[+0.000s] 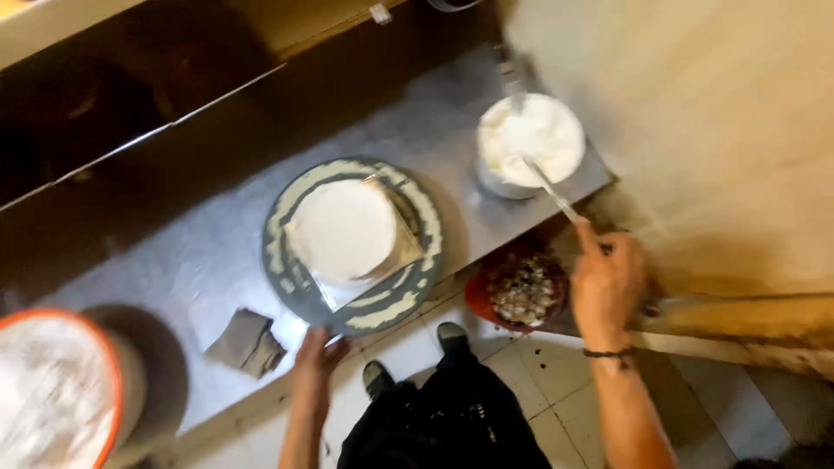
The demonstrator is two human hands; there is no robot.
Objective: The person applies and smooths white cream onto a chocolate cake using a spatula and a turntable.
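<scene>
While our left hand (314,358) steadied the turntable (352,245) rim, our right hand (605,282) gripped the spatula (549,187) — blade slanting up-left into the cream bowl (532,143), right of the cake (342,230).

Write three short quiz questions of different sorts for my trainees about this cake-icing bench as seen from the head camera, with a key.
1. True or false: the round white iced cake sits on the round grey patterned turntable.
2. Which hand holds the long metal spatula? A left hand B right hand
3. Fill in: the spatula's tip lies in the metal bowl of white ____.

Key: 1 true; 2 B; 3 cream.
</scene>
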